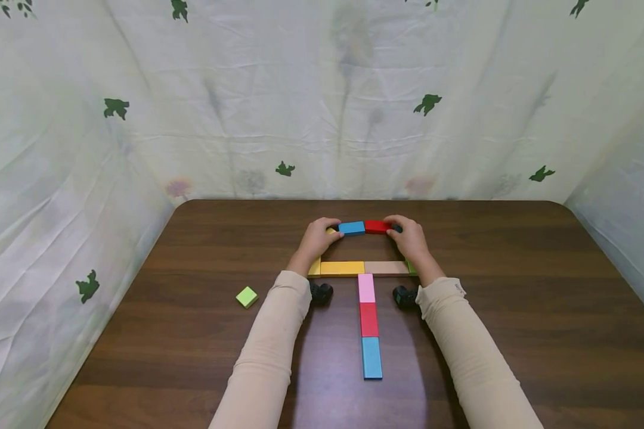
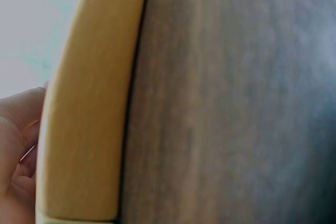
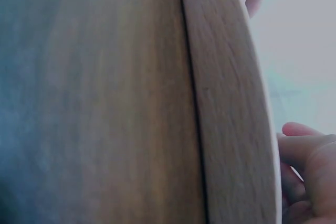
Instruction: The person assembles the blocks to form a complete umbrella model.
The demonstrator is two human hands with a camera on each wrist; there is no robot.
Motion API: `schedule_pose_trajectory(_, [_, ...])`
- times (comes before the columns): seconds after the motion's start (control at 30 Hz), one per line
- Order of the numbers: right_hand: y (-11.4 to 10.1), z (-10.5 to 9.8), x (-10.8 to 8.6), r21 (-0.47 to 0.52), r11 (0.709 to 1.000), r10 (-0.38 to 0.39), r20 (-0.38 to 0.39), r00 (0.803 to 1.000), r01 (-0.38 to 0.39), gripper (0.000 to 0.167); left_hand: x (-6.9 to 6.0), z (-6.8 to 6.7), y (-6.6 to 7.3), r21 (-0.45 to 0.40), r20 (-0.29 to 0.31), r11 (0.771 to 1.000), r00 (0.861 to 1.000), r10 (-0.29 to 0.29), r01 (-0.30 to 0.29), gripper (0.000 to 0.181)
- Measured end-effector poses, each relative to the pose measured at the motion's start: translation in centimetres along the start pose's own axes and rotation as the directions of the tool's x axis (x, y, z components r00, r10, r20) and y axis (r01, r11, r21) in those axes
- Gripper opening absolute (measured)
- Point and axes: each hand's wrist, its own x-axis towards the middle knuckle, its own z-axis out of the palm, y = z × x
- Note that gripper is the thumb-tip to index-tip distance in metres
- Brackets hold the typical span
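In the head view, a blue block (image 1: 351,229) and a red block (image 1: 377,227) lie end to end at the far side of the layout. My left hand (image 1: 315,238) pinches the blue block's left end between thumb and finger; a yellow piece shows partly behind it. On the other side, my right hand (image 1: 411,243) pinches the red block's right end, next to a dark piece mostly covered by the fingers. Nearer me runs a crossbar of a yellow block (image 1: 342,269) and a pale wooden block (image 1: 386,269). Both wrist views show this bar close up, with the hands beyond.
Below the crossbar, a pink block (image 1: 366,288), another red block (image 1: 369,320) and another blue block (image 1: 372,358) form a line toward me. A light green block (image 1: 247,297) lies apart at left. Part of a green block (image 1: 411,267) shows by the right wrist. Patterned cloth (image 1: 322,101) hangs behind.
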Motion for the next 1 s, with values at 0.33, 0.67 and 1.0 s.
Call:
schedule_pose_trajectory(0.33, [-0.2, -0.3, 0.0, 0.099, 0.995, 0.003, -0.01, 1.0, -0.002, 0.037, 0.0, -0.3, 0.0, 0.019, -0.016, 0.999, 0.999, 0.04, -0.04, 0.041])
schedule_pose_trajectory(0.67, [-2.8, -2.5, -1.1, 0.162, 0.986, -0.044, -0.003, 0.999, 0.044, 0.063, -1.3, -3.8, 2.0, 0.018, -0.07, 0.992, 0.99, 0.124, -0.124, 0.053])
schedule_pose_trajectory(1.0, [-4.4, -5.7, -3.6, 0.163, 0.981, -0.105, -0.019, 0.994, 0.107, 0.072, -4.3, -7.7, 2.7, 0.045, -0.103, 0.972, 0.967, 0.235, -0.231, 0.062])
